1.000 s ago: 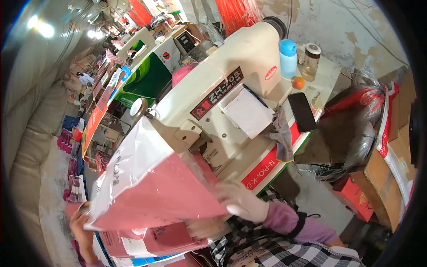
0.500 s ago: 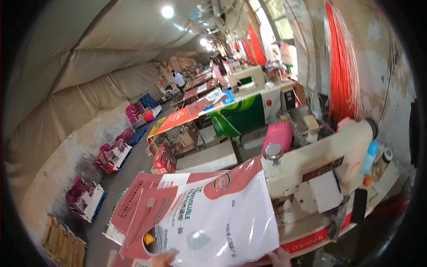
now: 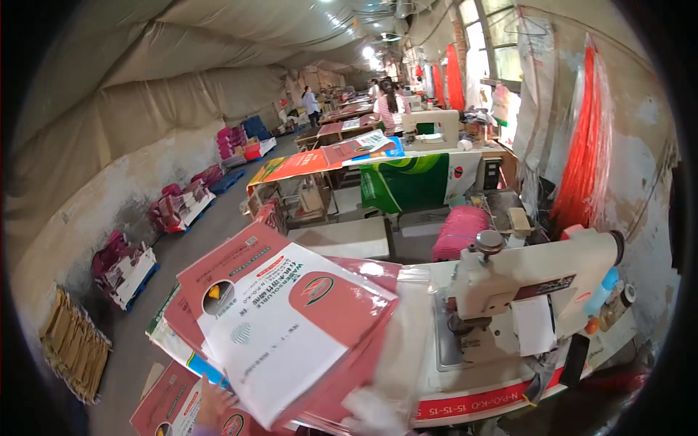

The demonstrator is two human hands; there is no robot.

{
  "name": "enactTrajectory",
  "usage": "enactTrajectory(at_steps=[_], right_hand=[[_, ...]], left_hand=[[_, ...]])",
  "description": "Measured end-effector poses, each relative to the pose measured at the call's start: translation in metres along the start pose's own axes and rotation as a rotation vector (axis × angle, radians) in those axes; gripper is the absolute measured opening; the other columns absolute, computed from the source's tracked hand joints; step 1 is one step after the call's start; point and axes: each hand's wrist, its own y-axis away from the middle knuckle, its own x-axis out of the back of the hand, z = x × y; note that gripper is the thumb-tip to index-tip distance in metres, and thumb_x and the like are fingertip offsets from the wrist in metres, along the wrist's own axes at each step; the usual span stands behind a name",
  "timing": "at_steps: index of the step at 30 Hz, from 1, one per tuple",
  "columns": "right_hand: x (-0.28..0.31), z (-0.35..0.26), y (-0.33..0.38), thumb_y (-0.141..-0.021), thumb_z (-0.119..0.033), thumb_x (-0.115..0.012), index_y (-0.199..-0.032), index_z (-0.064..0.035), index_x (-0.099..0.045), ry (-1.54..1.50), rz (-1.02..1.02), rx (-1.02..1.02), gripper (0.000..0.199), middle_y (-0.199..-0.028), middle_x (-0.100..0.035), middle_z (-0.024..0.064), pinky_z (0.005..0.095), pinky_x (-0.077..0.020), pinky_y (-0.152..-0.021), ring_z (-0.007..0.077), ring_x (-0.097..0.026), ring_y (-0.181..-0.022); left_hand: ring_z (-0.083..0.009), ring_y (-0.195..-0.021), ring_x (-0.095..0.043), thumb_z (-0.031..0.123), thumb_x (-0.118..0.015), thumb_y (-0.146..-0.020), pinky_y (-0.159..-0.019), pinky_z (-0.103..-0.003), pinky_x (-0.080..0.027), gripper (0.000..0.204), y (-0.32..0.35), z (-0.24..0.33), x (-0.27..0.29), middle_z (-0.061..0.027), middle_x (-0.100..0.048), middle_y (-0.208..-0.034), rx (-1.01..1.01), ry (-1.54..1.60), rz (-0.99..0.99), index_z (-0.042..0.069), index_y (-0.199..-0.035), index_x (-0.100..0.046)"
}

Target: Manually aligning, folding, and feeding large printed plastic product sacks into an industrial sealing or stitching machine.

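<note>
A red and white printed woven sack (image 3: 291, 341) lies flat and tilted on a pile of similar sacks at the left of the sewing table. Beside its lower left edge is my left hand (image 3: 211, 405), fingers apart, over another red sack (image 3: 166, 400) lower down. My right hand (image 3: 374, 413) is a pale blur near the sack's lower right corner; its fingers cannot be made out. To the right stands a cream industrial sewing machine (image 3: 520, 280), its needle area bare of any sack.
A dark phone (image 3: 574, 361) and a blue bottle (image 3: 598, 287) lie by the machine. Behind it sit a pink thread cone (image 3: 463, 231) and another sewing table with a green sheet (image 3: 407, 182). Bundled sacks (image 3: 123, 269) line the left wall. Other people (image 3: 391, 107) are farther back.
The sack has moved left, away from the sewing machine, and turned onto the pile. Both hands have shifted left with it. The view has swung too.
</note>
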Motion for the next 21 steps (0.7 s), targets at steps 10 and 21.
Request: enactTrajectory(at_steps=[10, 21], right_hand=[[-0.042, 0.008, -0.125, -0.094, -0.029, -0.046, -0.107, -0.0097, -0.049, 0.121, -0.246, -0.178, 0.024, -0.073, -0.065, 0.0165, 0.0519, -0.0498, -0.061, 0.0375, -0.066, -0.07], [-0.207, -0.019, 0.015, -0.093, -0.034, -0.052, -0.111, -0.009, -0.062, -0.048, -0.254, -0.018, 0.033, -0.101, -0.066, 0.0172, 0.0436, -0.0495, -0.077, 0.0326, -0.062, -0.088]], left_hand=[[-0.0249, -0.088, -0.061, 0.02, -0.053, -0.095, -0.069, -0.041, -0.053, 0.038, 0.247, -0.001, 0.165, -0.0134, -0.063, -0.105, -0.37, -0.392, 0.741, 0.002, -0.128, -0.052], [-0.0277, -0.098, -0.061, 0.025, -0.059, -0.09, -0.084, -0.043, -0.049, 0.039, 0.289, -0.109, 0.129, -0.0148, -0.064, -0.111, 0.007, -0.447, 0.689, 0.004, -0.123, -0.057]])
